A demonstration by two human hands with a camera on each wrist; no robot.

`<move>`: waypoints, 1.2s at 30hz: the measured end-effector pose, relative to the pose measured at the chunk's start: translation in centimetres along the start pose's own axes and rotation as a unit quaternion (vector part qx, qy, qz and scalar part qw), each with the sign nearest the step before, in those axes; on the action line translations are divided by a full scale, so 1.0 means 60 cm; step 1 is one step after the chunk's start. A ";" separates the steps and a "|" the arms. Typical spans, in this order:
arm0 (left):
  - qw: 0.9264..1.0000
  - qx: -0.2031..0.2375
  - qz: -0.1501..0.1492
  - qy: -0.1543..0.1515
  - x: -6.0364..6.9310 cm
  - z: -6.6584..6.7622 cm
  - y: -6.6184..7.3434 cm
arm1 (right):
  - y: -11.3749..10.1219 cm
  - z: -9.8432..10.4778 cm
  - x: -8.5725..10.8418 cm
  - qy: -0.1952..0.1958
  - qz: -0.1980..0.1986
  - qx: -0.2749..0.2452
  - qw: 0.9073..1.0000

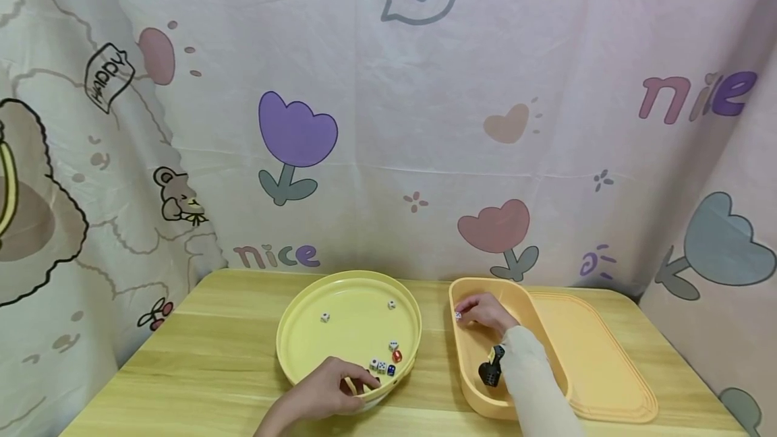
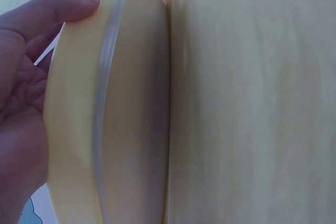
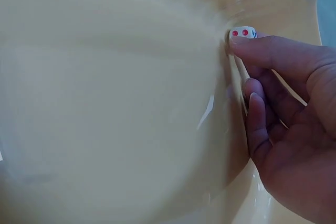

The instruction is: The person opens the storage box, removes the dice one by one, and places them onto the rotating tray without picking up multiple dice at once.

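Observation:
My left hand (image 1: 324, 390) grips the near rim of a round yellow tray (image 1: 288, 309), thumb outside and fingers over the inside. In the left wrist view its thumb (image 2: 79, 6) presses on the tray's outer wall (image 2: 73, 108). Several dice lie in the tray: white ones, such as a white die (image 1: 325, 317) at the left, a red die (image 1: 397, 356) and a blue die (image 1: 391, 370) near the fingers. Inside an orange box, my right hand (image 1: 485, 312) pinches another white die (image 3: 242, 32), red pips showing, between thumb and fingers beside the wall.
The oblong orange box (image 1: 464, 363) stands right of the tray on a wooden table (image 1: 200, 356). Along its right side lies a flat orange lid (image 1: 601, 349). A black device (image 1: 490, 371) sits at the right wrist. A printed curtain (image 1: 376, 120) hangs behind the table.

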State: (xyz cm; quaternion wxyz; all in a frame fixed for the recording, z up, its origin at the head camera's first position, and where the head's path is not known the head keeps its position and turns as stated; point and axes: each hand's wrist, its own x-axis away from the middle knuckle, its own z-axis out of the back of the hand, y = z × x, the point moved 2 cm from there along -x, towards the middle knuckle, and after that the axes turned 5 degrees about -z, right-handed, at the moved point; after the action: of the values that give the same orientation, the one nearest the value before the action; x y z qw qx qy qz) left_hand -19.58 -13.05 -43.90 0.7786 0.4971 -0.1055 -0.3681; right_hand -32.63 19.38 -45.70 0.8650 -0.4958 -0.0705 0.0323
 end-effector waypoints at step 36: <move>1.000 -0.005 -0.004 0.003 0.001 0.000 0.002 | -0.072 0.060 0.030 0.010 0.076 0.028 0.997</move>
State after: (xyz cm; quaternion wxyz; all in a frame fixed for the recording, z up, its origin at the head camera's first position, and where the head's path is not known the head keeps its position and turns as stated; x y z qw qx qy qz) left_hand -19.47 -13.05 -43.79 0.7800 0.4944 -0.0995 -0.3705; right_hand -31.46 20.51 -40.00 0.8744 -0.4753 -0.0225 0.0949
